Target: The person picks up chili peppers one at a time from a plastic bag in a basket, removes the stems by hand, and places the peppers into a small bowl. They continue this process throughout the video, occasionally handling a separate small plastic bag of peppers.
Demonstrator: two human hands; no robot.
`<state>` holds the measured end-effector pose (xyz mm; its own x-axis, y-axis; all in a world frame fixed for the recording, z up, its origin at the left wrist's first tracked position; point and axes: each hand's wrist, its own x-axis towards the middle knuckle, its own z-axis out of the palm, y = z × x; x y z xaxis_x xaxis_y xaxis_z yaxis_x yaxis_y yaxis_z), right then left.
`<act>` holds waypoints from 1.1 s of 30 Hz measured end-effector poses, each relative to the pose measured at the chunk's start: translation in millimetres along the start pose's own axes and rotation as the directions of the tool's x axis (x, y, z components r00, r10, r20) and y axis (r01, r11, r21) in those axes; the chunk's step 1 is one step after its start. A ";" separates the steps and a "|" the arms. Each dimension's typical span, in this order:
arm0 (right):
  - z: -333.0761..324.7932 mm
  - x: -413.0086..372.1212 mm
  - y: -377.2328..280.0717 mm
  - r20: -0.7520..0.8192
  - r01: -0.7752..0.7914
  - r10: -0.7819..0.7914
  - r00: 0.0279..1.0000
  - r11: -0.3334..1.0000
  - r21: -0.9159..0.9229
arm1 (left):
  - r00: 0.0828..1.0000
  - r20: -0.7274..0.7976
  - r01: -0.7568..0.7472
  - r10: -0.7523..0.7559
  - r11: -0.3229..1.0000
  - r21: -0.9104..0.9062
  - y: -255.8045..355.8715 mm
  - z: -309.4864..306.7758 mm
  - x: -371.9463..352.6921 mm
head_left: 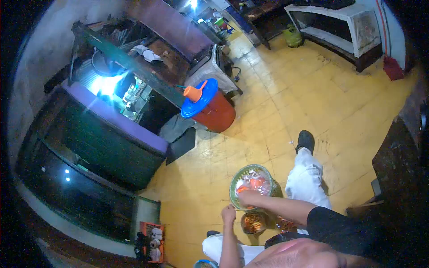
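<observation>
A round green basket (233,182) stands on the floor between the legs, with clear plastic bags and orange-red items (257,183) inside. My right hand (248,198) reaches over the basket's near rim, its fingers partly hidden among the contents. My left hand (228,214) is closed just outside the basket's near left side; what it holds, if anything, is too small to make out. Close below the basket sits a container of orange-brown pieces (253,222). Another similar container (284,224) is partly hidden by my right arm.
A red bucket (216,111) with a blue lid and orange scoop stands ahead. An orange crate (162,250) with bottles or cups is at lower left. A green gas cylinder (292,36), a white shelf (326,38) and a red broom (393,68) are farther off.
</observation>
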<state>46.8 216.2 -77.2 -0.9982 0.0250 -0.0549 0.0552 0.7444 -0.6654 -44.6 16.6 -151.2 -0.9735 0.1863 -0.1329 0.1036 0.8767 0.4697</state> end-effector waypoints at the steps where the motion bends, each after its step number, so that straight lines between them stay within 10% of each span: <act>1: 11.7 17.4 -3.2 0.086 0.085 -0.086 0.993 0.996 0.017 | 0.989 0.008 -0.146 0.147 0.987 -0.063 -10.2 -3.3 12.0; 3: 21.3 33.3 -9.9 0.169 0.163 -0.168 0.971 0.986 0.046 | 0.957 0.011 -0.288 0.291 0.949 -0.126 -3.4 -8.6 13.5; 6: 8.1 17.7 -28.8 0.062 0.257 -0.274 0.960 0.945 0.202 | 0.999 -0.039 -0.053 0.038 0.520 -0.852 43.5 -38.3 -11.9; 8: 3.9 10.1 -34.9 0.037 0.044 -0.077 0.996 0.836 0.547 | 0.996 -0.083 -0.079 0.018 0.539 -0.839 74.6 -55.5 -33.6; 12: 21.3 25.5 -23.3 0.037 0.020 -0.045 0.998 0.860 0.510 | 0.984 -0.167 -0.162 0.065 0.723 -0.671 85.0 -61.7 -39.7; 18: 40.9 40.2 -8.4 -0.171 0.170 -0.078 0.982 0.758 0.630 | 0.979 -0.192 -0.190 0.060 0.592 -0.783 78.2 -57.5 -38.7; 20: -2.7 16.5 -17.1 0.141 0.004 -0.087 0.986 0.864 0.504 | 0.976 -0.211 -0.201 0.058 0.619 -0.759 77.7 -59.7 -42.6; 25: 1.3 20.2 -23.6 0.042 0.044 -0.060 0.997 0.948 0.314 | 0.957 -0.280 -0.263 0.076 0.632 -0.729 81.2 -58.6 -56.8; 27: -2.4 15.4 -24.9 0.028 0.065 -0.069 0.997 0.990 0.128 | 0.888 -0.419 -0.353 0.189 0.863 -0.360 91.4 -57.0 -69.9; 33: -12.0 -7.1 -13.1 0.049 0.054 -0.054 0.997 0.999 0.008 | 0.867 -0.463 -0.233 0.184 0.971 -0.050 57.3 -49.7 -68.6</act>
<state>53.0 214.4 -59.1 -0.9973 -0.0477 -0.0549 0.0017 0.7393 -0.6734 18.0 32.0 -71.8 -0.9195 0.1175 0.3751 0.3170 0.7861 0.5307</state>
